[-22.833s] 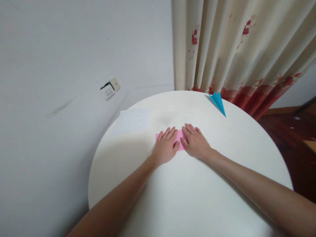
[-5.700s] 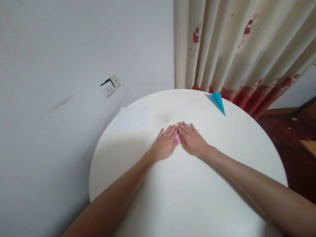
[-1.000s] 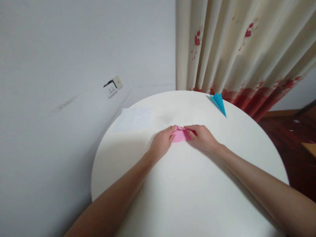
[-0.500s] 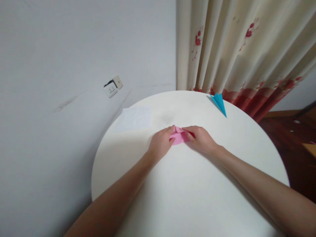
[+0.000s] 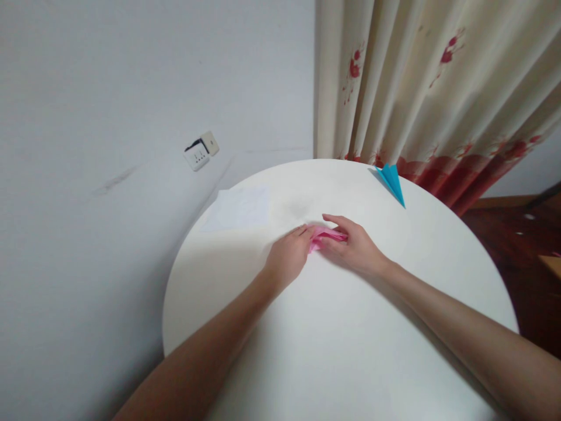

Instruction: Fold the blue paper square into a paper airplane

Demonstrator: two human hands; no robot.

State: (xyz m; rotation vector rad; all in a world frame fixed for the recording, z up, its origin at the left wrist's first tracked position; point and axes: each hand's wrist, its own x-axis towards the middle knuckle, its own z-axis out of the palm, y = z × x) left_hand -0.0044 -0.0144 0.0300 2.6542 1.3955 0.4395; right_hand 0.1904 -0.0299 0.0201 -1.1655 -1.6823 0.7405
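Folded pink paper (image 5: 326, 235) is between my two hands above the middle of the white round table. My left hand (image 5: 289, 251) is closed on the paper's left end, its fingers over the top. From the other side my right hand (image 5: 353, 242) holds the right end, with the thumb against the near face. The index finger of that hand is raised off the paper and points left. Darker pink shows in the gap between the folded layers. Parts of both ends are hidden by the fingers.
A blue paper plane (image 5: 393, 184) lies near the table's far right edge, its tip towards me. White paper (image 5: 239, 207) rests at the far left. The table (image 5: 342, 351) stands against a wall with a socket (image 5: 197, 156); a patterned curtain (image 5: 407, 88) hangs behind.
The pink paper has gone from spread wider to a narrower, more folded shape. My right index finger has lifted off it. The view has shifted slightly.
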